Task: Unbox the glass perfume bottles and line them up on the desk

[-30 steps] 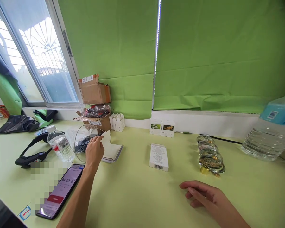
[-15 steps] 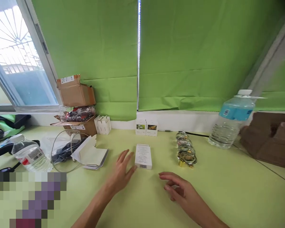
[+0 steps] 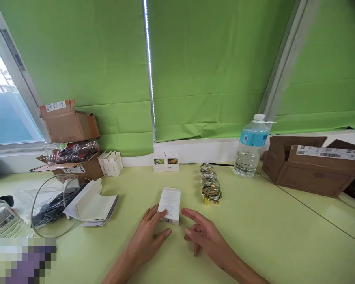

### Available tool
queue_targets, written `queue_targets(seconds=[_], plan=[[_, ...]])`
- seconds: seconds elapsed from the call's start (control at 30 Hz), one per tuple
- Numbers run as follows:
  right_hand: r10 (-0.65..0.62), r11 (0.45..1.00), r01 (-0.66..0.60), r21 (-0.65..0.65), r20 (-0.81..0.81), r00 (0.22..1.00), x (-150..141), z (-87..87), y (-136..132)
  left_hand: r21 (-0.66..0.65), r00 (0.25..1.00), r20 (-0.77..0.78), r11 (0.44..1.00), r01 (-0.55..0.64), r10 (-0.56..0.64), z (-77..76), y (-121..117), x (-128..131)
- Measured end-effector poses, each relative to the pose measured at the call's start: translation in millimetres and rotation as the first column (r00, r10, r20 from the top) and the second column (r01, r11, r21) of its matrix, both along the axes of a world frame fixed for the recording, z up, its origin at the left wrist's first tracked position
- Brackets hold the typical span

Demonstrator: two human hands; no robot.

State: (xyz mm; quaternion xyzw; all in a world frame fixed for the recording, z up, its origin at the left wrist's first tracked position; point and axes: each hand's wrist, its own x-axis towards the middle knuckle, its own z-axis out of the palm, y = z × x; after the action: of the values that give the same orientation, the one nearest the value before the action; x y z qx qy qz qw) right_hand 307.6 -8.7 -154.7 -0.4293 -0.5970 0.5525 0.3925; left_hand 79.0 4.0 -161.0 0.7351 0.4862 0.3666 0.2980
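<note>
A small white box with printed text and a barcode lies flat on the green table in front of me. At its left edge is my left hand, fingers apart, with the index finger over the box's near left corner. Just off the box's right side, my right hand hovers with its index finger stretched out and the other fingers curled loosely; nothing is in it. Beyond and to the right of the box lies a row of coiled wire bundles with gold-coloured parts.
Two small picture boxes stand by the wall, and more white boxes stand to their left. Papers, a looped cable and stacked cartons occupy the left. A large water bottle and an open carton are on the right.
The view has turned to the right. My left hand has come up against the white box's left side, and my right hand has moved closer to its right side.
</note>
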Motion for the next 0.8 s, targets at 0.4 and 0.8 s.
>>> queue_targets(seconds=[0.4,0.8], plan=[[0.085,0.994,-0.079,0.072,-0.084,0.993,-3,20.9,-12,-0.298,0.666,0.715,0.955,0.013,0.214,4.2,10,3],[0.013,0.981,-0.031,0.194,0.095,0.995,2,-3.0,-3,-0.138,0.849,0.421,0.947,-0.29,0.321,16.3,31,-15]])
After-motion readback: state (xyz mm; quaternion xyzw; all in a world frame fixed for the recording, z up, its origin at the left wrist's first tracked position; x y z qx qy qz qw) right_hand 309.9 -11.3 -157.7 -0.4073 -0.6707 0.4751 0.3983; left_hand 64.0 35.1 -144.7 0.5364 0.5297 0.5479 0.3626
